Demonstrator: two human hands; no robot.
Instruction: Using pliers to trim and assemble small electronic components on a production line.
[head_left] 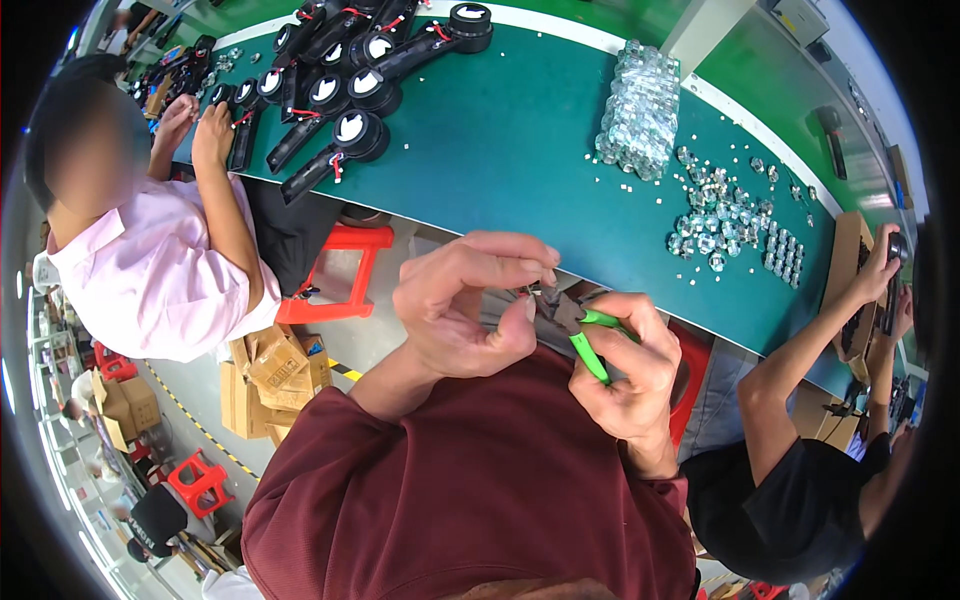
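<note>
My right hand (635,375) is wrapped round a pair of green-handled pliers (591,358), their dark metal jaws pointing left. In front of my chest, close to the table's near edge, my left hand (460,305) pinches a small metallic part (535,289) between thumb and fingertips. The jaw tips are right at this part; whether they grip it I cannot tell. Its exact kind is too small to make out. Beyond my hands, on the right of the table, lies a spread of small clear-and-metal parts (712,225).
The green table (480,150) holds a pile of black round-headed devices (350,135) at the back left. A stack of clear plastic trays (640,110) stands back right. One person in a pink shirt (165,265) sits left, another in black (790,500) right, beside a cardboard box (848,270).
</note>
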